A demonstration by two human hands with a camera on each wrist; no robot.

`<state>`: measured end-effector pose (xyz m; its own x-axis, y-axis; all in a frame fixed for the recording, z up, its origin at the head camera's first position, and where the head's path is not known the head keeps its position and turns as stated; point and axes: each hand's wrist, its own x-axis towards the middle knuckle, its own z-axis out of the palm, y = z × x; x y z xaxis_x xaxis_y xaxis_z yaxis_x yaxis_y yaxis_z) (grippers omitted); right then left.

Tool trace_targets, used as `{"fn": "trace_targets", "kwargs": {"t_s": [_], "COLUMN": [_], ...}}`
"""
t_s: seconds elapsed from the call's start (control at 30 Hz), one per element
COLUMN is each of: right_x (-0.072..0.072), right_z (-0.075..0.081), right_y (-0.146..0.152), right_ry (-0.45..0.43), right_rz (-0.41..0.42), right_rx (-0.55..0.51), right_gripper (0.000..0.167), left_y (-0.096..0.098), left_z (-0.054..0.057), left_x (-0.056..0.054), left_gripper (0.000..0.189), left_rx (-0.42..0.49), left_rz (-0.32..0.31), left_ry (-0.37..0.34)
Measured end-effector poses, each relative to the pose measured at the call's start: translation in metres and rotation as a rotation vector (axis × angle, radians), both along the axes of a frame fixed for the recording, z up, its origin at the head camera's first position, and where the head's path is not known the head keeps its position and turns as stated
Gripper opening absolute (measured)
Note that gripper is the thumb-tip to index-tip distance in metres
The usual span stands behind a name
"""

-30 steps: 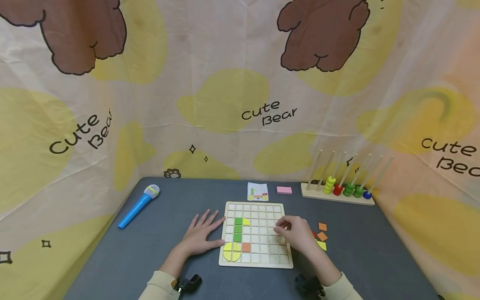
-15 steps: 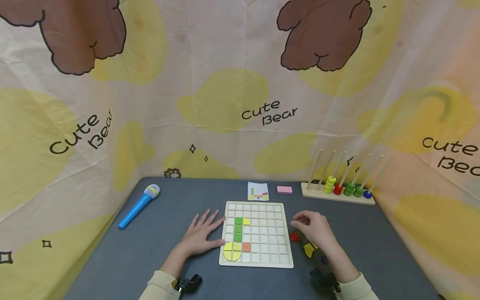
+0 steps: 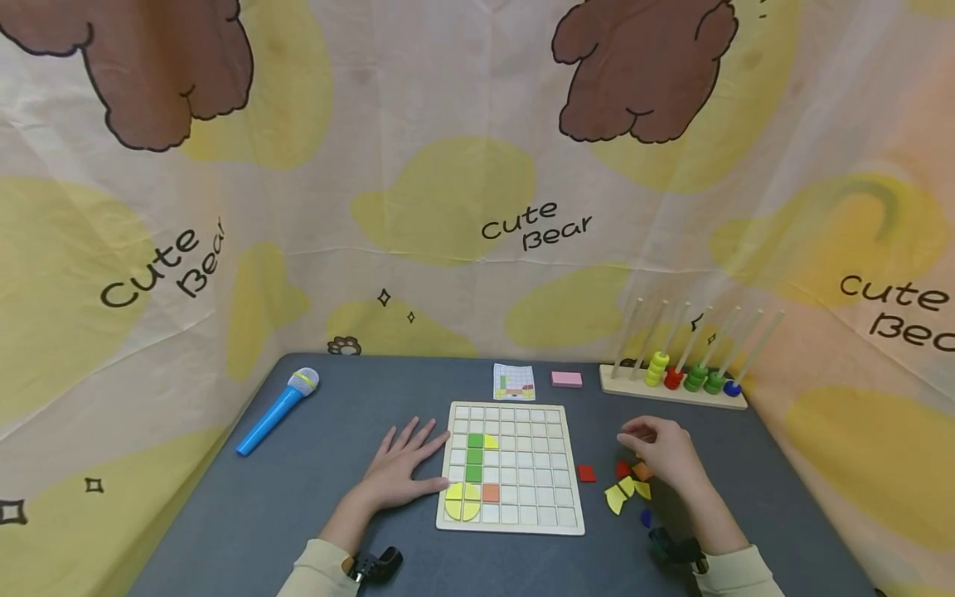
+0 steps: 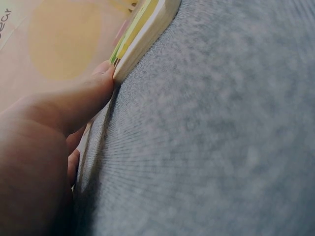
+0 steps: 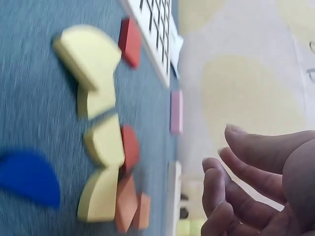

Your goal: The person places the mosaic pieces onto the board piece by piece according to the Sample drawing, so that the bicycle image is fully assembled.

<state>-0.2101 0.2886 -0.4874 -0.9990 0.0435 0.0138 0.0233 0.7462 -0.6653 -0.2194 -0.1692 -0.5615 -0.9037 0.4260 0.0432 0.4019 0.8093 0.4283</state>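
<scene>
The left hand (image 3: 399, 468) lies with fingers spread beside a pale wooden grid board (image 3: 525, 477), its thumb (image 4: 88, 98) at the board's near-left edge. Set in the board are several green square tiles (image 3: 474, 457), an orange tile (image 3: 490, 492), a yellow quarter tile (image 3: 491, 442) and yellow quarters forming a circle (image 3: 462, 501). The right hand (image 3: 664, 452) hovers over a loose group of tiles, thumb and bent fingers apart with nothing between them. Below it are yellow quarters (image 5: 101, 194), orange tiles (image 5: 126, 204), a red piece (image 5: 130, 147) and a blue piece (image 5: 32, 177).
A red square tile (image 3: 586, 473) lies just right of the board. Behind it are a pattern card (image 3: 513, 382) and a pink block (image 3: 566, 379). A peg stand with colored beads (image 3: 675, 390) is at the back right, and a blue microphone (image 3: 276, 414) at the left.
The right hand has moved from over the board's right side out to the right, above the loose tiles, uncovering the red square and several pieces. The left hand stays put.
</scene>
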Motion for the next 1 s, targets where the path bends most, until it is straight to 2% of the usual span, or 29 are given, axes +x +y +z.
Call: {"fn": "trace_targets", "kwargs": {"t_s": [0.17,0.43,0.67,1.0], "right_x": [-0.007,-0.014,-0.017,-0.016], "right_z": [-0.006,-0.02,-0.029,-0.03], "right_y": [0.02,0.043,0.048,0.05], "right_ry": [-0.002,-0.094,-0.111,-0.118], "right_rz": [-0.006,-0.018,-0.036,-0.03], "right_rx": [0.015,0.106,0.11,0.1], "right_gripper": [0.028,0.045,0.037,0.028], "left_y": [-0.001,-0.001,-0.001,0.0], "left_z": [0.001,0.0,0.0,-0.005], "left_x": [0.0,-0.001,-0.001,-0.002], "left_gripper": [0.085,0.086,0.086,0.085], "left_rx": [-0.029,-0.036,-0.038,-0.019], "left_rz": [0.016,0.019,0.013,0.004], "left_ry": [-0.016,-0.043,-0.041,-0.012]}}
